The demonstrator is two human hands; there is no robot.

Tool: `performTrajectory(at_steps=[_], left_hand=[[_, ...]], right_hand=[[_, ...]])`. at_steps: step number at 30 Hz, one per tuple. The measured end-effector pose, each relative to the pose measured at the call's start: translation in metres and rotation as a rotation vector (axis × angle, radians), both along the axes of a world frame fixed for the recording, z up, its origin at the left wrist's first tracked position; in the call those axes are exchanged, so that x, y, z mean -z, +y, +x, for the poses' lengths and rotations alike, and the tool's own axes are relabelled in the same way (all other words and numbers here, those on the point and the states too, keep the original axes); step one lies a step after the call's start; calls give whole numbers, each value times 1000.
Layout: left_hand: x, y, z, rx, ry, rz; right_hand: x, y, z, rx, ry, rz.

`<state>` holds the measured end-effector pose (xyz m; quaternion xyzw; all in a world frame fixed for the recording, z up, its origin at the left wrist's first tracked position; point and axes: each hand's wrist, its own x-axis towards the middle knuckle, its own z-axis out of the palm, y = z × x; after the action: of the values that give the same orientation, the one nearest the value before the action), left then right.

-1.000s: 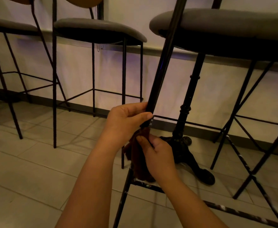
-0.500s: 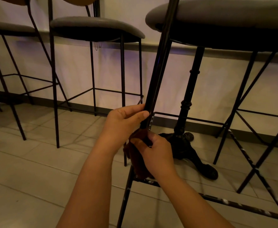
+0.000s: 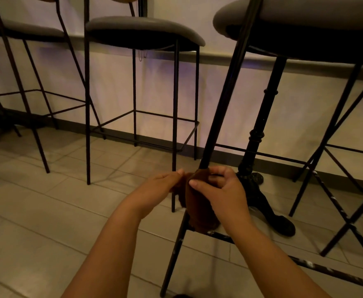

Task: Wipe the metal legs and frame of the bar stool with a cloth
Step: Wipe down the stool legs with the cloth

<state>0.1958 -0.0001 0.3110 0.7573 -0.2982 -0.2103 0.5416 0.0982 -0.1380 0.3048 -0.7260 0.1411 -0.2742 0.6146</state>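
Observation:
The bar stool's black metal leg (image 3: 225,95) slants from the grey seat (image 3: 305,16) at top right down to the floor near the bottom middle. A dark brown cloth (image 3: 197,203) is wrapped round the leg just above the paint-flecked footrest bar (image 3: 305,263). My right hand (image 3: 221,190) grips the cloth round the leg, fingers curled. My left hand (image 3: 165,183) pinches the cloth's left edge with its fingertips. The leg's stretch under the cloth is hidden.
A black cast-iron table pedestal (image 3: 260,134) with splayed feet stands just behind the leg. Two more stools (image 3: 146,31) stand to the left against the pale wall. Crossing black legs (image 3: 337,211) fill the right side. Tiled floor (image 3: 47,211) lies open at left.
My left hand has let go of the leg above the cloth and dropped to the cloth's left edge. My right hand has shifted up, curling round the cloth's top.

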Motion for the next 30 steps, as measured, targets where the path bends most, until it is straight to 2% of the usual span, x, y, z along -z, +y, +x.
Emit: performTrajectory(at_steps=[5,10,14,18,20,23,26,30], left_hand=[[8,2,3,124,57,-43],[10,3,3,206,21,-98],[10,-4,0,207,24,-145],[7,-8,-4,218,-7,-171],[4,-11,-8,188,-52,-149],[3,-18,-12,75,-50,-181],[2,-23,-15,42,-2,-248],[-4,-24,-17,37,113,-409]], right_hand=[[11,4,-3,39,-57,7],[14,3,-18,-67,-23,73],[5,-6,-18,-125,71,324],[-8,-11,-34,-227,26,245],[-15,-19,-34,-238,95,261],[-32,-29,-29,-249,212,108],[-45,-37,-27,-173,210,-17],[-40,-48,-36,-18,135,-26]])
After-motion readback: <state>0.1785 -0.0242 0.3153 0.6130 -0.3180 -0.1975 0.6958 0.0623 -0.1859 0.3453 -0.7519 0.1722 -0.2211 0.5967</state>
